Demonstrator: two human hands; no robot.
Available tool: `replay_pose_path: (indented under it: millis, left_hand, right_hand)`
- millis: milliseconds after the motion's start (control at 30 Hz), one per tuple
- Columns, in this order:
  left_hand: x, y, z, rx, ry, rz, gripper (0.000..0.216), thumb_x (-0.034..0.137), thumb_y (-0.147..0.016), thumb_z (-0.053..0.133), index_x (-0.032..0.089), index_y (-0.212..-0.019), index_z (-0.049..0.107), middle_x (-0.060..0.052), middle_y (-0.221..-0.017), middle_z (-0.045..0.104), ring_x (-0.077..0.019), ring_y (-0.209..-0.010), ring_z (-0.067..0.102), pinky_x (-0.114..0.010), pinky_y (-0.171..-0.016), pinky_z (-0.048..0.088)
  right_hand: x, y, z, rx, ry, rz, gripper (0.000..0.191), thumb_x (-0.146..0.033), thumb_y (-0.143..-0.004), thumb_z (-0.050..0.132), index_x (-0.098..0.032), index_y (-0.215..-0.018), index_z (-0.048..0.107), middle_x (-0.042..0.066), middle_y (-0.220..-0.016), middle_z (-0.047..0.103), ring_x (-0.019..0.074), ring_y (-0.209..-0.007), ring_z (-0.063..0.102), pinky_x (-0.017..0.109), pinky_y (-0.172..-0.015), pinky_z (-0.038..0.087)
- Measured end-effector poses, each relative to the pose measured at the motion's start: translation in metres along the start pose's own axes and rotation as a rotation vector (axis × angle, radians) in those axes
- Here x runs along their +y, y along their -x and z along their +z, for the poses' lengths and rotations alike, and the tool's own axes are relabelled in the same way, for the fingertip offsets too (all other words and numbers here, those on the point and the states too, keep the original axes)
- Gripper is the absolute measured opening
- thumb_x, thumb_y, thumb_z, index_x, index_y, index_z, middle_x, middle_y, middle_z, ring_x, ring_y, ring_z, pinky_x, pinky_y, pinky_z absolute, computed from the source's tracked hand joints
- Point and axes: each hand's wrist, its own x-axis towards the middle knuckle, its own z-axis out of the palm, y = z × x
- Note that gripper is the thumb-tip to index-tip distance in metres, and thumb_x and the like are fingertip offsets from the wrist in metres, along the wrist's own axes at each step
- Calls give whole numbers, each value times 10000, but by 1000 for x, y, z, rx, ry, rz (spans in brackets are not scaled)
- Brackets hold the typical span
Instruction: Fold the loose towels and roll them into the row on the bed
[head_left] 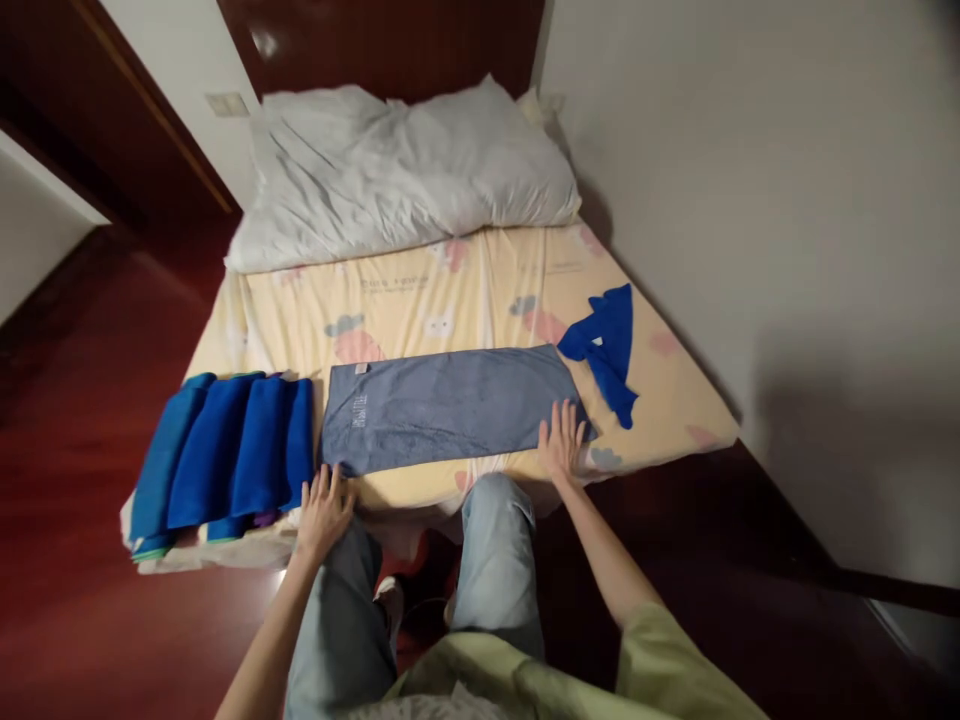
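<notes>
A grey-blue towel lies spread flat across the bed, with pale lettering near its left end and a small tag on its far edge. My left hand is at the towel's near left corner, fingers spread and pointing away from me. On the towel's near right corner rests my right hand, its fingers stretched out flat. Several rolled blue towels lie side by side just left of the flat one. A crumpled blue cloth sits beyond my right hand.
A large white pillow lies across the head of the bed. The yellow bed sheet has carrot and rabbit prints. A wall runs along the right side, and dark red floor shows on the left.
</notes>
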Motion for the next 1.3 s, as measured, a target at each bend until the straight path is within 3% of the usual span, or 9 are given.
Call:
replay_pose_path:
  millis: [133, 233, 300, 400, 467, 600, 767, 967, 1300]
  left_hand:
    - [-6, 21, -3, -42, -88, 0, 649, 342, -897, 462, -9, -1441, 498, -294, -1504, 476, -381, -1425, 450, -566, -1211, 275]
    - [18, 29, -16, 21, -137, 2, 619, 290, -868, 478, -58, -1377, 543, -345, -1447, 503, -407, -1368, 503, -566, -1174, 319]
    - [32, 43, -24, 41, -108, 47, 542, 250, -870, 472, -17, -1323, 604, -318, -1387, 568, -394, -1316, 551, -562, -1154, 344]
    - [37, 72, -31, 35, -6, 145, 419, 217, -901, 447, 120, -1220, 701, -206, -1344, 645, -343, -1334, 546, -530, -1181, 333]
    - [33, 94, -32, 47, 54, 199, 385, 219, -922, 439, 202, -1175, 728, -127, -1359, 659, -304, -1395, 496, -510, -1228, 277]
    - [25, 136, -33, 52, 123, 261, 369, 236, -938, 435, 245, -1146, 740, -57, -1384, 653, -274, -1461, 423, -521, -1272, 203]
    - [25, 176, -36, 19, 161, 283, 370, 260, -951, 421, 248, -1110, 755, -33, -1341, 682, -275, -1478, 400, -552, -1276, 207]
    - [28, 180, -36, 47, 177, 265, 347, 258, -943, 450, 255, -1076, 771, -46, -1262, 725, -276, -1454, 435, -536, -1267, 253]
    - [25, 176, -30, 153, 159, 345, 328, 254, -970, 450, 210, -1086, 754, -51, -1184, 755, -306, -1380, 516, -556, -1211, 313]
  right_hand:
    - [-17, 43, -8, -163, -151, 133, 606, -368, -980, 359, -108, -1520, 450, 176, -1644, 322, 305, -1557, 218, 553, -1249, 168]
    - [-28, 39, -33, -242, -567, 384, 599, -356, -894, 506, -83, -1427, 539, 217, -1600, 387, 359, -1534, 258, 533, -1241, 192]
    - [-41, 37, -52, -261, -821, 478, 577, -360, -882, 522, -110, -1401, 544, 214, -1535, 484, 349, -1475, 380, 483, -1210, 289]
    - [-75, 59, -67, -253, -1026, 467, 550, -380, -917, 471, -147, -1415, 479, 182, -1395, 626, 292, -1287, 601, 422, -1072, 478]
    - [-103, 86, -65, -290, -1226, 460, 500, -399, -921, 474, -173, -1367, 482, 158, -1315, 679, 270, -1163, 679, 422, -992, 541]
    - [-155, 136, -46, -473, -1727, 516, 261, -408, -954, 444, -225, -1074, 585, 132, -1323, 675, 230, -1157, 680, 426, -1023, 532]
    - [-187, 151, -25, -603, -1983, 693, 326, -499, -1019, 365, -257, -832, 478, 82, -1323, 676, 189, -1142, 676, 398, -993, 538]
    - [-200, 138, -7, -501, -2094, 866, 325, -454, -1049, 327, -265, -846, 495, 30, -1189, 713, 167, -1155, 665, 382, -929, 565]
    - [-208, 106, 16, -302, -2313, 1179, 258, -299, -1037, 458, -174, -985, 677, 85, -1083, 769, 104, -857, 727, 208, -736, 616]
